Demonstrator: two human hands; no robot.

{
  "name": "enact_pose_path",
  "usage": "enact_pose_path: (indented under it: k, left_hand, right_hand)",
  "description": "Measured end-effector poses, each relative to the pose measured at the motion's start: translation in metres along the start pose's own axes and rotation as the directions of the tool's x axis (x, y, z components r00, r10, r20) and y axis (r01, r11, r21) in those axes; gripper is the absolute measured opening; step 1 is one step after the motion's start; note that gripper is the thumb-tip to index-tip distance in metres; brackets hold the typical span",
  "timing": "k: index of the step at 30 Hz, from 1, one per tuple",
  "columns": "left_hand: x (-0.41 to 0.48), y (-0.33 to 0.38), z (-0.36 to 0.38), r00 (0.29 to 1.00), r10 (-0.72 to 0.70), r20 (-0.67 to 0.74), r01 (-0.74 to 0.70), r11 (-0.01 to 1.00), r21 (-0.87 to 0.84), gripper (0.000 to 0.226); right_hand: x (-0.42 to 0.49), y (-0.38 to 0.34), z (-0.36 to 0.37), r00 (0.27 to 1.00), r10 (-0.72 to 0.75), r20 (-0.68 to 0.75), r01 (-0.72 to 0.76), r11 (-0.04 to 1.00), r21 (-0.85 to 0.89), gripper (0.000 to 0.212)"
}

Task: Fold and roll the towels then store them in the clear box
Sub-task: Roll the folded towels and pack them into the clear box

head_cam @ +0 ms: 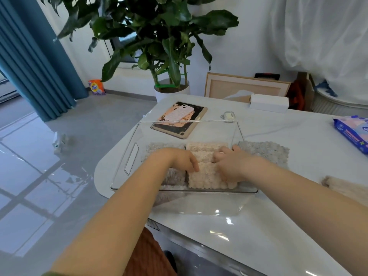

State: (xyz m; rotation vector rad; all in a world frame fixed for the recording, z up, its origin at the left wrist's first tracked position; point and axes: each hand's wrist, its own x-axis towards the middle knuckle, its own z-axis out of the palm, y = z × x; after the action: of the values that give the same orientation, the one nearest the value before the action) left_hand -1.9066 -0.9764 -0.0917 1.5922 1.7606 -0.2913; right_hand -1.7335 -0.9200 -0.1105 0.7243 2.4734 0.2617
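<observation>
Pink nubby towel (205, 176), clear plastic box (199, 204) — rectangular

A single head-worn camera looked forward and down, close over the near edge of the counter (278, 136).

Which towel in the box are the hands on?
The pale pink fluffy rolled towel nearest the clear plastic box's front wall; left hand and right hand both touch it, not the grey rolls.

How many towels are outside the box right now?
2: a grey towel just right of the box, and a beige towel at the frame's right edge. Others may be hidden.
</observation>
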Motion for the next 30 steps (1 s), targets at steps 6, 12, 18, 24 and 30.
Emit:
enact_pose_path:
  k: [6,12,18,24,30]
  left_hand:
    - [-0.020,0.021,-0.003,0.999,-0.036,-0.002,0.036,0.985,0.172,0.034]
    - [-0.018,0.029,0.009,1.000,-0.011,0.005,0.010,0.985,0.174,0.024]
    - [0.011,0.023,0.035,0.997,0.002,-0.083,0.015,0.978,0.207,0.067]
    - [0.020,0.022,0.029,0.992,-0.034,0.125,0.005,0.975,0.222,0.078]
    - [0.032,0.016,0.032,0.999,0.044,-0.032,-0.027,0.912,0.409,0.030]
  right_hand:
    - [-0.028,0.012,-0.012,0.999,-0.019,-0.028,0.021,0.997,0.069,0.027]
    - [-0.052,0.019,-0.013,0.995,-0.059,-0.078,0.070,0.985,0.157,0.024]
    - [-0.036,-0.003,-0.029,0.997,-0.066,0.032,0.057,0.976,0.209,0.011]
    - [-0.022,-0.025,-0.023,0.971,-0.076,0.228,0.077,0.997,0.004,0.036]
    - [0.008,-0.015,-0.018,0.973,-0.013,0.232,0.000,0.998,0.058,0.048]
